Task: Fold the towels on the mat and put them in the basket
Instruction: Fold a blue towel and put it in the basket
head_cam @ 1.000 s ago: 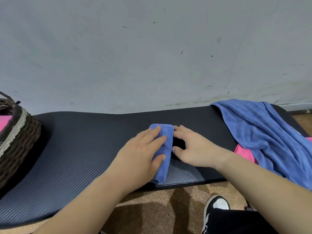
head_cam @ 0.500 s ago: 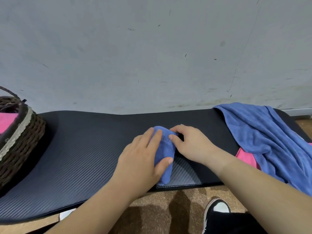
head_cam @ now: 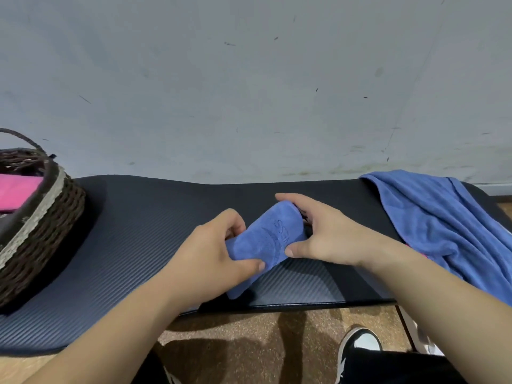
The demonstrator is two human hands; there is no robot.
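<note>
A small folded blue towel (head_cam: 270, 236) is held just above the dark mat (head_cam: 133, 234) at its middle. My left hand (head_cam: 213, 259) grips the towel's near end, thumb on top and fingers curled under. My right hand (head_cam: 321, 234) grips its far end from the right side. A wicker basket (head_cam: 41, 234) stands at the mat's left end with a pink towel (head_cam: 16, 191) inside it. A large unfolded blue towel (head_cam: 443, 225) lies over the mat's right end.
A pink cloth edge (head_cam: 414, 249) shows under the large blue towel. A grey wall (head_cam: 249, 92) rises right behind the mat. Below the mat's front edge are the brown floor (head_cam: 263, 328) and a black-and-white shoe (head_cam: 360, 342).
Both hands went from pressing the folded towel flat on the mat to gripping its ends and lifting it, tilted, off the mat. The camera view rose slightly.
</note>
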